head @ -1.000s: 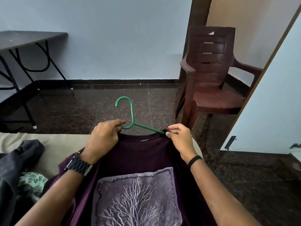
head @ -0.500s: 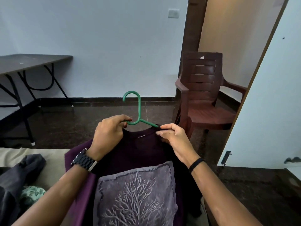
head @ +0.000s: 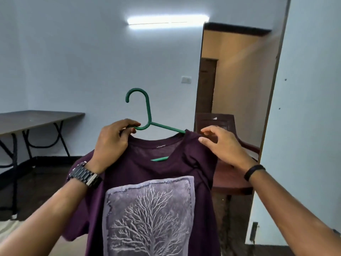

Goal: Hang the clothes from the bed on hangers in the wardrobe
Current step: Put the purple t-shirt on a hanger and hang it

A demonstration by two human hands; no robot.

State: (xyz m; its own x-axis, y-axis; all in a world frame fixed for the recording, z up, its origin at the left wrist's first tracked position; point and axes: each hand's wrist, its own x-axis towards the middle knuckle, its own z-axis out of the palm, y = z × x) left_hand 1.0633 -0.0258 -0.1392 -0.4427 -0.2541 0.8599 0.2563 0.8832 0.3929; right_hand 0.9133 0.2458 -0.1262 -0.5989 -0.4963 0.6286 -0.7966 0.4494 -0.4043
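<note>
Against the wall, shirt point(head: 147, 182) and hanger point(head: 147, 115) now lifted off bed.

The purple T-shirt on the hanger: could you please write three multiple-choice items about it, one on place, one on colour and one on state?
1. Where does the left hand grip?
A. the hanger's hook top
B. the hanger's left shoulder at the collar
C. the shirt's hem

2. What colour is the hanger?
A. green
B. white
C. red

3. How is the purple T-shirt now?
A. folded on the table
B. draped over the chair
C. held up, hanging from the hanger

Answers: 1 B, its fingers curl round the hanger beside the collar. 2 A, hook and arm are green. 3 C, both hands are raised, the right hand touching its shoulder.
</note>
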